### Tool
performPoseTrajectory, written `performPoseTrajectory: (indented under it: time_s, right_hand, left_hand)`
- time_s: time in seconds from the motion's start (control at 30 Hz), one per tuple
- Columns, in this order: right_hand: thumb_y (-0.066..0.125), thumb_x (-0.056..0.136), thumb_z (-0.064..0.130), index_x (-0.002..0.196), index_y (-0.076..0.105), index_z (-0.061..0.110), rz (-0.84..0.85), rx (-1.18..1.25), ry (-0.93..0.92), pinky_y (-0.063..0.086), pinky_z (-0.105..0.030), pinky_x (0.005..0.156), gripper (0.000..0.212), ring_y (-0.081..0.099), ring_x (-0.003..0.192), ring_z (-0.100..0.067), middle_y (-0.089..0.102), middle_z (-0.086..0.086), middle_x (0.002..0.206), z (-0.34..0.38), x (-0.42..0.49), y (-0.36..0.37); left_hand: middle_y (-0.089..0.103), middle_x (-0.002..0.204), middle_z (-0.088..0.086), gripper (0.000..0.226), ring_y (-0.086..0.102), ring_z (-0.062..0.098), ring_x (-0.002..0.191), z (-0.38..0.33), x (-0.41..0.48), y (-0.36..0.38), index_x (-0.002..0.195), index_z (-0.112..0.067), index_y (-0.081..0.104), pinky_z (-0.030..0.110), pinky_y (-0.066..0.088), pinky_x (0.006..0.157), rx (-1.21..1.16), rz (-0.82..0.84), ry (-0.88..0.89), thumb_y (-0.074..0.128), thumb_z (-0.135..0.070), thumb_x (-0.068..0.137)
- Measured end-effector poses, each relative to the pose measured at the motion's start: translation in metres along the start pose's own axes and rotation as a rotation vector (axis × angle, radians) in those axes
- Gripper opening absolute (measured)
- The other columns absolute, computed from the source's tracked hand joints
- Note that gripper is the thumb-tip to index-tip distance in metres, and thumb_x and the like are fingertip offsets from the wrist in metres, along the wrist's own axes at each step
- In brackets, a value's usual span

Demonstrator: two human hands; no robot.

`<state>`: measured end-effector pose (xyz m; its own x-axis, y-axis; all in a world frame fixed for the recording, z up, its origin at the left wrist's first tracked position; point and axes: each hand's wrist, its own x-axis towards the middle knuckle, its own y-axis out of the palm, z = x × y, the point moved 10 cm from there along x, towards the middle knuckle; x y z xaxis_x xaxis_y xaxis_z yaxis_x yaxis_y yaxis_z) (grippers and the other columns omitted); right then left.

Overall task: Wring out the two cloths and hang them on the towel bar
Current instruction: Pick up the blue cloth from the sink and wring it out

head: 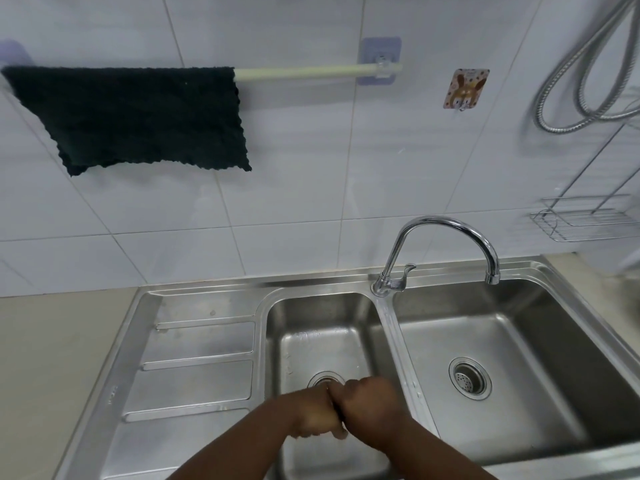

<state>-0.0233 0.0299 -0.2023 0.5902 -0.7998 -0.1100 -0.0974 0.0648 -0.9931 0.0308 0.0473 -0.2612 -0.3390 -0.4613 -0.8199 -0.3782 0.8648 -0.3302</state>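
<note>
A dark green cloth (138,116) hangs spread over the left part of the pale towel bar (304,71) on the tiled wall. The bar's right part is bare. Low in the view, my left hand (313,415) and my right hand (370,410) are clenched into fists pressed side by side over the small left basin (322,306). Only a thin dark sliver of the second cloth (337,408) shows between the fists. The rest of it is hidden inside my hands.
A chrome faucet (446,225) arcs over the larger right basin (485,341). The ribbed drainboard (197,358) lies left of the basins. On the wall are a sticker hook (465,88), a coiled metal hose (581,64) and a wire rack (585,220).
</note>
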Motion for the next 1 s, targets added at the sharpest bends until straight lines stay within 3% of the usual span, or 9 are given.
performPoseTrajectory:
  time_s: [0.1,0.23,0.37,0.5,0.6,0.67,0.8,0.9,1.0]
  right_hand:
    - [0.065,0.058,0.037,0.07,0.055,0.026,-0.107,-0.036,-0.09,0.016,-0.022,0.038,0.019,0.049,0.032,-0.013,0.056,0.005,0.048,0.009,-0.003,0.0]
    - [0.064,0.065,0.038,0.08,0.046,0.02,-0.244,-0.016,-0.149,0.029,-0.021,0.032,0.029,0.051,0.034,-0.017,0.057,0.002,0.049,0.014,-0.009,0.003]
    - [0.055,0.069,0.044,0.084,0.055,0.022,-0.103,0.026,-0.067,0.024,-0.023,0.037,0.027,0.055,0.038,-0.017,0.062,0.001,0.053,0.008,-0.006,0.011]
    - [0.059,0.078,0.038,0.111,0.034,0.025,0.101,0.419,0.105,0.041,-0.031,0.057,0.044,0.065,0.079,-0.028,0.065,-0.004,0.096,-0.015,-0.008,0.031]
    - [0.077,0.066,0.032,0.109,0.039,0.034,0.198,0.818,0.198,0.045,-0.017,0.069,0.058,0.056,0.093,-0.009,0.046,0.011,0.111,-0.03,-0.017,0.04]
    - [0.075,0.07,0.019,0.112,0.05,0.033,0.106,1.026,0.255,0.047,-0.015,0.073,0.051,0.058,0.095,-0.004,0.051,0.009,0.115,-0.04,-0.02,0.032]
    - [0.065,0.082,-0.008,0.116,0.064,0.019,-0.093,1.425,0.518,0.054,-0.031,0.053,0.044,0.067,0.063,-0.02,0.074,-0.011,0.083,-0.069,-0.028,0.026]
    - [0.067,0.082,-0.006,0.106,0.066,0.009,-0.168,1.586,0.56,0.047,-0.03,0.047,0.027,0.063,0.052,-0.026,0.073,-0.019,0.072,-0.082,-0.03,0.007]
    - [0.065,0.087,0.005,0.095,0.075,0.01,-0.139,1.497,0.496,0.045,-0.024,0.044,0.014,0.058,0.043,-0.017,0.068,-0.007,0.054,-0.087,-0.027,-0.016]
  left_hand:
    - [0.028,0.05,-0.002,0.035,0.023,0.011,0.04,0.018,-0.003,0.031,0.053,-0.024,0.04,0.022,0.017,0.044,-0.343,0.172,-0.105,0.069,-0.029,0.071]
    - [0.029,0.047,-0.004,0.039,0.024,0.008,0.037,0.017,-0.01,0.052,0.052,-0.023,0.038,0.017,0.017,0.036,-0.52,0.267,-0.114,0.067,-0.027,0.078]
    - [0.034,0.052,-0.002,0.025,0.028,0.008,0.041,0.015,-0.008,0.049,0.065,-0.022,0.05,0.018,0.02,0.038,-0.593,0.221,-0.057,0.072,-0.03,0.075]
    - [0.045,0.061,0.0,0.025,0.04,0.01,0.047,0.019,-0.005,0.027,0.098,-0.016,0.06,0.022,0.034,0.047,-0.671,0.056,0.065,0.065,-0.035,0.083]
    - [0.047,0.056,0.004,0.028,0.042,0.014,0.047,0.035,-0.006,0.007,0.104,-0.007,0.051,0.025,0.038,0.049,-0.803,-0.098,0.103,0.037,-0.031,0.099]
    - [0.05,0.061,0.008,0.023,0.047,0.015,0.05,0.045,-0.007,-0.008,0.106,-0.004,0.054,0.028,0.043,0.051,-0.797,-0.195,0.129,0.036,-0.016,0.099]
    - [0.07,0.09,0.007,0.03,0.067,0.017,0.073,0.045,-0.024,-0.046,0.107,-0.015,0.066,0.027,0.055,0.068,-0.721,-0.399,0.238,0.055,0.005,0.088]
    - [0.071,0.098,0.0,0.038,0.07,0.018,0.087,0.05,-0.056,-0.091,0.1,-0.023,0.067,0.021,0.056,0.067,-0.785,-0.697,0.27,0.061,0.01,0.083]
    - [0.073,0.087,-0.008,0.028,0.069,0.008,0.08,0.053,-0.086,-0.127,0.091,-0.025,0.07,0.018,0.055,0.067,-0.697,-0.913,0.303,0.063,0.002,0.085]
